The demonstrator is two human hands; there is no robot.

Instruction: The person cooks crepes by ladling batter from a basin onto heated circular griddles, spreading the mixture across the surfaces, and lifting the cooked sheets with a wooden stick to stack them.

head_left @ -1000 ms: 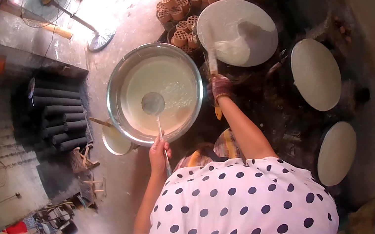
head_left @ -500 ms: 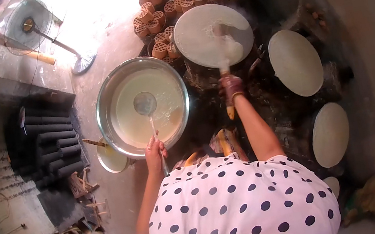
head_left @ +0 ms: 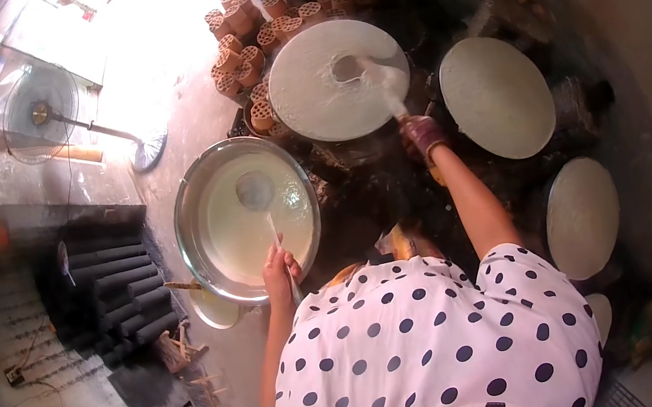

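My left hand is closed around the thin handle of a ladle with a round, flat-looking head. That head lies over the pale liquid batter in a wide metal basin. My right hand, in a dark purple glove, grips a long-handled ladle, its pale shaft blurred and a yellowish handle end showing below the fist. The ladle's round end rests over a large round pan coated with whitish batter, near its middle. How deep either ladle head sits cannot be told.
More round whitish discs stand along my right, another disc nearer me. Reddish perforated cylinders are piled behind the basin. Black cylinders are stacked on the left, near a standing fan. A small bowl sits beside the basin.
The view has shifted, moving pans and basin in the picture. My right hand's ladle has swung to slant toward the upper left, its head now near the pan's middle. Both hands keep their grip.
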